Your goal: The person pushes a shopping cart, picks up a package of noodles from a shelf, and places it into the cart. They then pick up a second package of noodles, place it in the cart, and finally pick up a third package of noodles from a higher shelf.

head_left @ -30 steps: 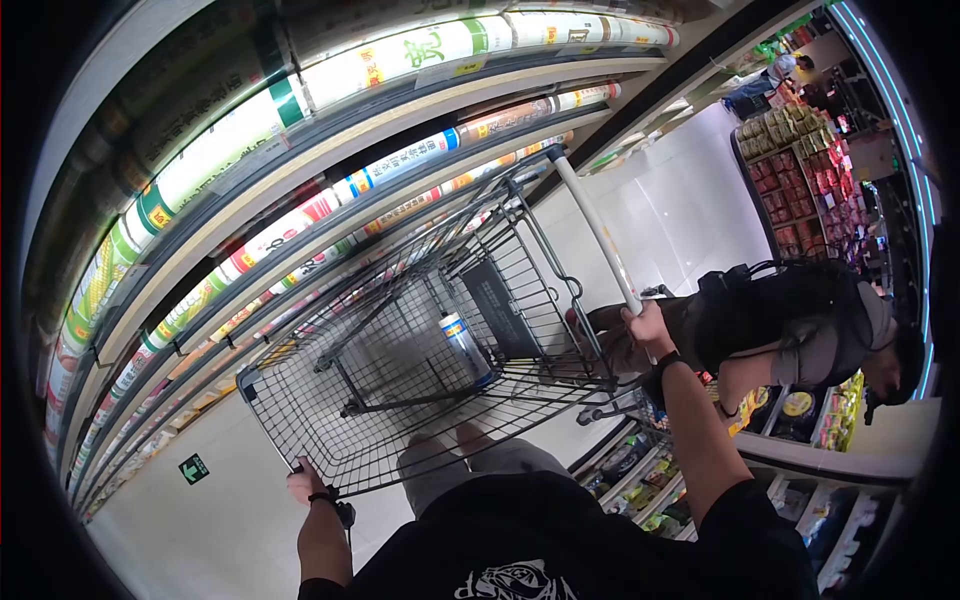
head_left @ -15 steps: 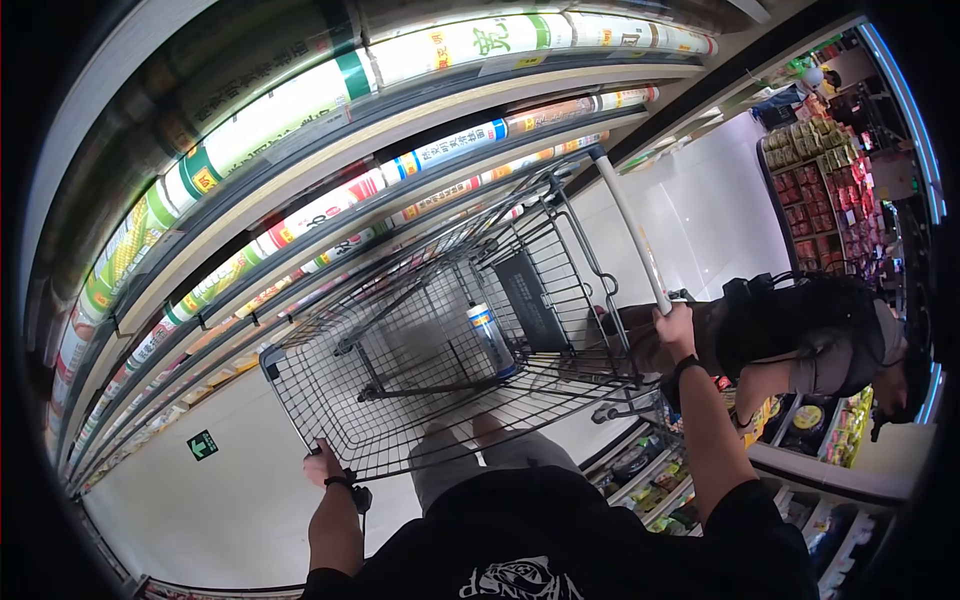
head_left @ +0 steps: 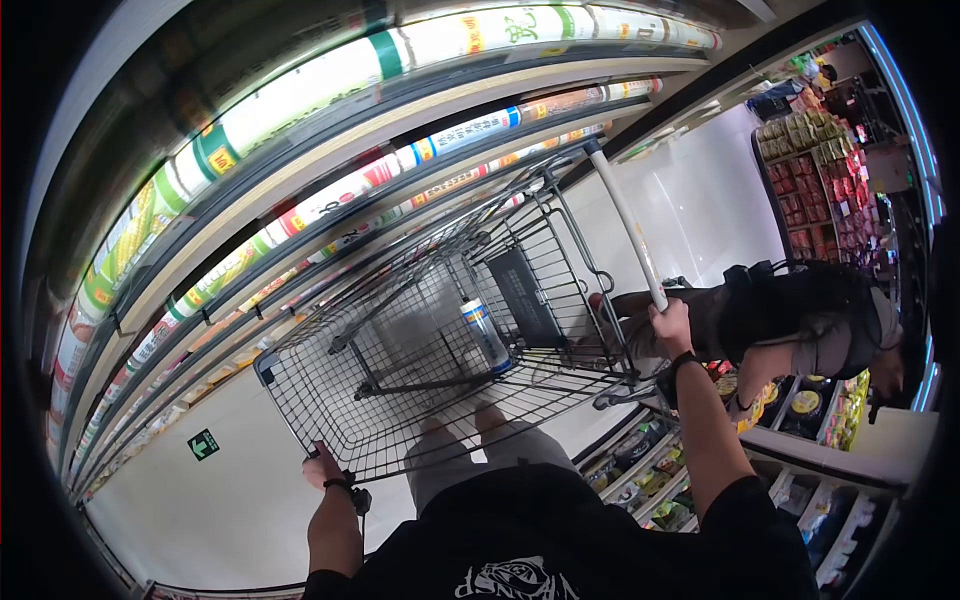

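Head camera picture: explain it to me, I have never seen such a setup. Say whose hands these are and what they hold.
No machine here: a person wears a camera on the head, looking down, and its wide lens bends everything. Both bare hands are theirs. The right hand grips the end of the pale cart handle; the left hand holds the wire rim of the shopping cart. One blue-and-white can sits inside it. Stocked shelves run alongside, a green arrow sign marks the floor, and another person stands nearby.
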A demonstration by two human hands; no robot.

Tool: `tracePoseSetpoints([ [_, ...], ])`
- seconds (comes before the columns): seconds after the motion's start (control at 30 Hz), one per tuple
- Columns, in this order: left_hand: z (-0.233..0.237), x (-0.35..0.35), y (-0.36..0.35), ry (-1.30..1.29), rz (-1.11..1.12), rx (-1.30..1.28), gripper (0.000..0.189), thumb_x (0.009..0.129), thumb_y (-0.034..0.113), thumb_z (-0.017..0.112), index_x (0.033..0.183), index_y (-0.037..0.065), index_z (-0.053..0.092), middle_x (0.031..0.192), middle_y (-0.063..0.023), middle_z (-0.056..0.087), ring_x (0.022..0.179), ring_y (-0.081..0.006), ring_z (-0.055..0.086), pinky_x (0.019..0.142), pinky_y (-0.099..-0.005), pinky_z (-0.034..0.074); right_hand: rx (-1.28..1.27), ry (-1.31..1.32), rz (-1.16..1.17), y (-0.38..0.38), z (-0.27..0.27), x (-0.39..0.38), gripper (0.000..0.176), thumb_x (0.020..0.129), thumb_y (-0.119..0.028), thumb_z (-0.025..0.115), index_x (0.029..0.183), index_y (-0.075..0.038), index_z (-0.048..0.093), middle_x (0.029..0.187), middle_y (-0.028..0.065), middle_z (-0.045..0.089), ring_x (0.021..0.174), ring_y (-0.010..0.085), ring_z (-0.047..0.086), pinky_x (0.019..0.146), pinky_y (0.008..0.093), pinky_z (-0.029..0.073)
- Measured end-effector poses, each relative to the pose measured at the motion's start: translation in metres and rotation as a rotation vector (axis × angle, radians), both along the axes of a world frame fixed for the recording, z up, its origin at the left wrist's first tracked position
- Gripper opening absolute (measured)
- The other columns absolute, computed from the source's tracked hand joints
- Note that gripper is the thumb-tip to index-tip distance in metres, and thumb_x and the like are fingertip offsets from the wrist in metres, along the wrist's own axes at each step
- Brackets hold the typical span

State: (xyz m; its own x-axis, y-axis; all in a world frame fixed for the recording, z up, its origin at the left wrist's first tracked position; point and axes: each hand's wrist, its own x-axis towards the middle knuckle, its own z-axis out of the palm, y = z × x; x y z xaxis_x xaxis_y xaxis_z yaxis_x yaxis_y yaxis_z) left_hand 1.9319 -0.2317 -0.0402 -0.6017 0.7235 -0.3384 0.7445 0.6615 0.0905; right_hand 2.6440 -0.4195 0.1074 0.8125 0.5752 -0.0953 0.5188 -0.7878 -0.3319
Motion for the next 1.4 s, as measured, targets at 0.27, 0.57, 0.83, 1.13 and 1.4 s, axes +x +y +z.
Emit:
tracePoseSetpoints([
  [0.27,0.005,-0.045,0.008,-0.042,-0.042,0.004,0.053,0.088,0.050,0.056,0.084,0.001,0.076,0.072,-0.0179,0.070,0.070,-0.0367,0.068,0.068,-0.0488,0.053,-0.032,0.066,-0.040,0.009,0.000,-0.046,0.028,0.074,-0.021,0.067,0.080,0.006,0.067,0.076,0.0302,0.062,0.081,0.0454,0.064,0.072,0.0479,0.053],
  [0.57,0.005,-0.106,0.013,-0.021,-0.021,-0.007,0.052,0.087,0.049,0.058,0.087,0.001,0.076,0.080,-0.0179,0.072,0.078,-0.0351,0.071,0.073,-0.0473,0.056,-0.032,-0.081,0.043,0.002,0.008,-0.116,0.028,0.076,-0.023,0.067,0.080,0.005,0.068,0.072,0.0282,0.063,0.075,0.0426,0.067,0.069,0.0464,0.054],
  [0.83,0.006,-0.138,0.019,0.051,-0.047,0.049,0.054,0.085,0.051,0.060,0.076,-0.001,0.073,0.072,-0.0196,0.070,0.071,-0.0376,0.070,0.067,-0.0492,0.057,-0.078,-0.048,-0.002,-0.011,-0.005,-0.146,0.032,0.074,-0.026,0.068,0.084,0.004,0.069,0.078,0.0291,0.064,0.083,0.0456,0.064,0.075,0.0499,0.053],
  [1.13,-0.051,-0.197,-0.004,0.109,-0.060,0.139,0.051,0.085,0.051,0.067,0.067,0.004,0.071,0.061,-0.0072,0.068,0.053,-0.0233,0.067,0.057,-0.0384,0.056,-0.085,-0.045,0.029,-0.015,-0.003,-0.158,0.041,0.076,-0.028,0.067,0.090,0.010,0.066,0.084,0.0337,0.063,0.089,0.0471,0.064,0.080,0.0491,0.052],
  [1.4,-0.034,-0.224,-0.008,-0.059,-0.046,0.000,0.055,0.084,0.053,0.064,0.083,-0.001,0.073,0.085,-0.0219,0.071,0.083,-0.0399,0.069,0.077,-0.0487,0.055,-0.077,0.030,0.010,-0.019,0.007,-0.199,0.042,0.075,-0.029,0.065,0.087,0.011,0.066,0.078,0.0327,0.064,0.085,0.0452,0.066,0.080,0.0470,0.053],
])
